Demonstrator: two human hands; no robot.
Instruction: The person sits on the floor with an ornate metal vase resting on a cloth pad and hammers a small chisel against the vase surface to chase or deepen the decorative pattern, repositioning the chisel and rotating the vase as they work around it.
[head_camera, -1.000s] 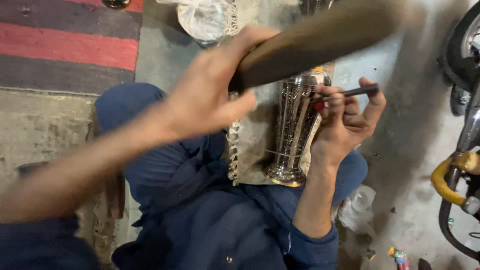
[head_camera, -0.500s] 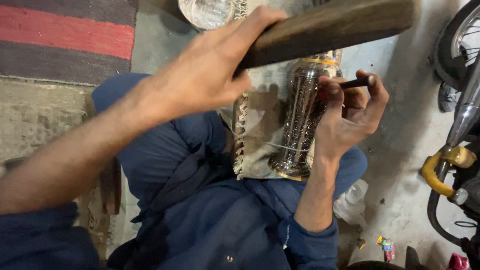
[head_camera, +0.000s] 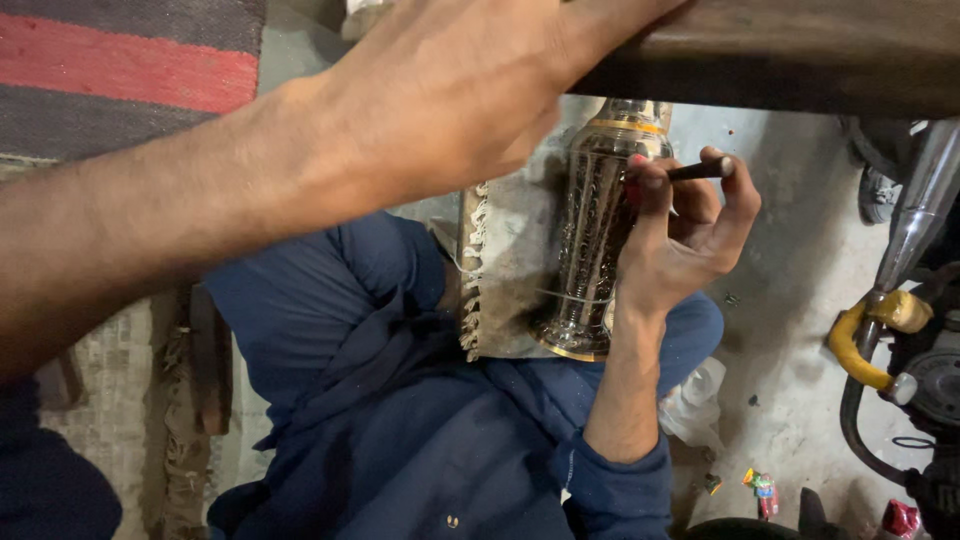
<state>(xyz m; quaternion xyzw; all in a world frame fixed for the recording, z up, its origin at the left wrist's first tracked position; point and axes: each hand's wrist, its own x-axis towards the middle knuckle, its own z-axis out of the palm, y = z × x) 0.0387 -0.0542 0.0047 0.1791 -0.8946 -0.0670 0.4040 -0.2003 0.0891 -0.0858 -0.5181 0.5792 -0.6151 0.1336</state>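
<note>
Concrete floor (head_camera: 800, 270) as background; engraved metal vase (head_camera: 595, 230) is laid on a fringed cloth (head_camera: 510, 250) across the lap, long axis running away from the body. Right hand (head_camera: 680, 235) is closed on a thin punch (head_camera: 700, 170) against the vase's right side. Left hand (head_camera: 450, 90) is gripped round a wooden mallet (head_camera: 800, 50), raised above and nearer the camera.

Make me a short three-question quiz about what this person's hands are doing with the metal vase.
1. True or false: the metal vase lies across the person's lap on a fringed cloth.
2. Which hand grips the dark wooden block: A left, B right?
3. Fill in: the right hand presses a thin ___ tool against the vase.

Key: 1 true. 2 A, the left hand. 3 dark, pencil-like.
</note>
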